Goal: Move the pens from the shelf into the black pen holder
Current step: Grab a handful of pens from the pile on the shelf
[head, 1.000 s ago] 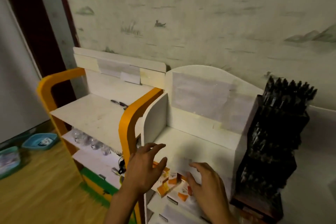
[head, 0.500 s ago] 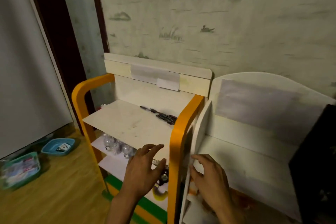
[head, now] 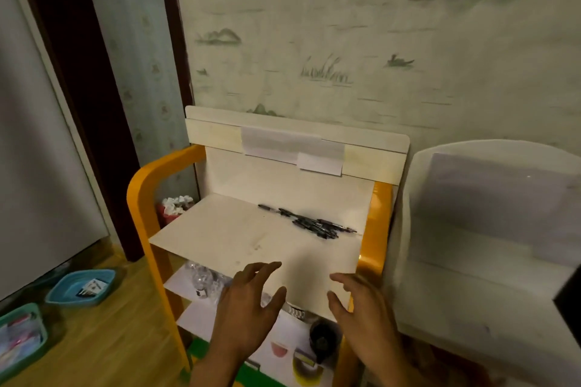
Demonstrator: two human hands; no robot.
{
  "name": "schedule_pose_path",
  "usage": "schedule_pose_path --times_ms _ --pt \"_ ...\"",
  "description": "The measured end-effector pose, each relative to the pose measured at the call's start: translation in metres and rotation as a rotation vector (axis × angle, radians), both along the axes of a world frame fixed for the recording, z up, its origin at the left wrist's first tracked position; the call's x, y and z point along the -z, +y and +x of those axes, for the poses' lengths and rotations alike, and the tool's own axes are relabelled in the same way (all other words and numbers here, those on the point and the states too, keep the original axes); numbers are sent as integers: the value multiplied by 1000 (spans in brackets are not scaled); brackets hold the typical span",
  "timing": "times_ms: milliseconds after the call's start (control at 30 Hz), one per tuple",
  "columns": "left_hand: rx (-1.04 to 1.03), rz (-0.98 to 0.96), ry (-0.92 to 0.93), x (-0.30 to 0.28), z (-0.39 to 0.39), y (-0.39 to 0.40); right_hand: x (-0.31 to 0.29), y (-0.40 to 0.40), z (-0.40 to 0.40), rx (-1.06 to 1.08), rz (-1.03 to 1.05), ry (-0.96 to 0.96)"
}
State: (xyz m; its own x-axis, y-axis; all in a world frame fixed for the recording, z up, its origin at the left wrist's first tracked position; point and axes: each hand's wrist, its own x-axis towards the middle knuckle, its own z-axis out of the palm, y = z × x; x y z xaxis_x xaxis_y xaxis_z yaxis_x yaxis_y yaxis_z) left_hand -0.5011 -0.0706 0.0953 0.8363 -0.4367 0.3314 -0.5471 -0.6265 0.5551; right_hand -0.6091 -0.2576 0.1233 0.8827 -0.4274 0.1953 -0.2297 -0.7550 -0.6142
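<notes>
A small heap of several dark pens (head: 314, 223) lies on the white top board of the orange-framed shelf (head: 239, 236), toward its back right. My left hand (head: 248, 305) and my right hand (head: 361, 308) hover empty in front of the board's near edge, fingers spread and relaxed, well short of the pens. Of the black pen holder only a dark corner (head: 569, 298) shows at the right edge.
A white shelf unit (head: 471, 261) stands right of the orange one, against the wallpapered wall. Clear bottles (head: 204, 280) sit on a lower board. Two teal baskets (head: 81, 287) lie on the wooden floor at left, beside a dark doorway.
The view has swung left from the white unit and pen holder to the orange shelf. Both hands left the white unit's lower shelf and now hover before the orange shelf's top board.
</notes>
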Motion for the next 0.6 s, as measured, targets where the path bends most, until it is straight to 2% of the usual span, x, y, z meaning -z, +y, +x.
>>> schedule_pose_path --times_ms 333,600 --pt "50 64 13 16 128 -18 27 -1 123 47 51 61" --pt "105 156 0 24 249 -67 42 -39 236 126 80 30"
